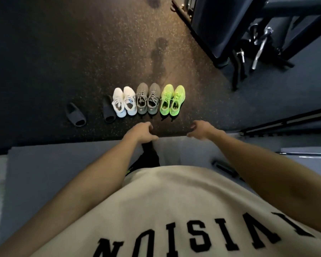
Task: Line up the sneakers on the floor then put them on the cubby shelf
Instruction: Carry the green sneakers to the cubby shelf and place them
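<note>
Speckled floor (82, 52): sneakers (148, 98), slides (74, 114).

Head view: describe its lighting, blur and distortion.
Head view: warm light pools on the speckled floor beyond the neon green sneakers; corners fall dark; black slides nearly vanish; wide-angle bends edges; left hand slightly soft.

Bare-armed person in a beige top (174, 210) with blocky black lettering and dark trousers (148, 160).
</note>
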